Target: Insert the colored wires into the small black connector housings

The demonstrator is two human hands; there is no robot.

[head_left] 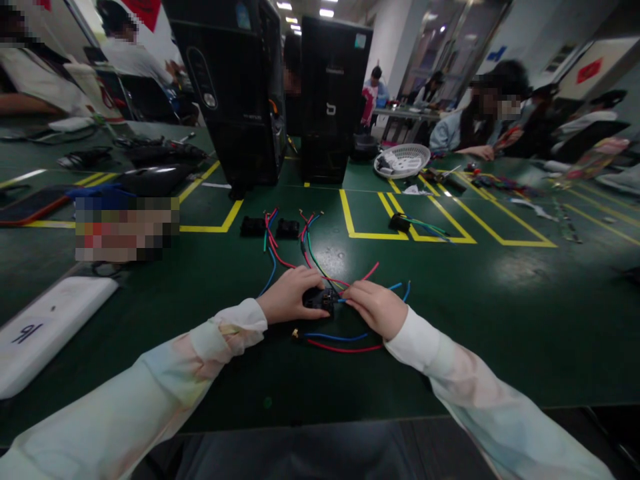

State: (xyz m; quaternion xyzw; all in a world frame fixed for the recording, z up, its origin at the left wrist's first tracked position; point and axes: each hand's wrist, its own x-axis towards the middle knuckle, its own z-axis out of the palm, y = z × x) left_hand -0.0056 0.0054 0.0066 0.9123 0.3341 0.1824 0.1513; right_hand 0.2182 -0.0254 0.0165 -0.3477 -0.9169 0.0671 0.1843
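Note:
My left hand (293, 293) is wrapped round a small black socket part (320, 301) near the table's front edge. Just right of it, my right hand (375, 305) pinches a blue wire (343, 301) at the side of the part. Red, blue and green wires fan out around both hands. A loose blue wire (335, 337) and a red wire (345, 349) lie in front of them. Behind, two black parts (253, 227) (288, 228) rest beside bundled wires (306, 227). Farther right lies another black part (399, 222) with green and blue wires.
Two black computer towers (240, 100) (327, 100) stand at the back. A white basket (403, 160) sits right of them. At left are a white case (55, 330), a phone (35, 204) and cables. Other people sit around the green table (500, 347).

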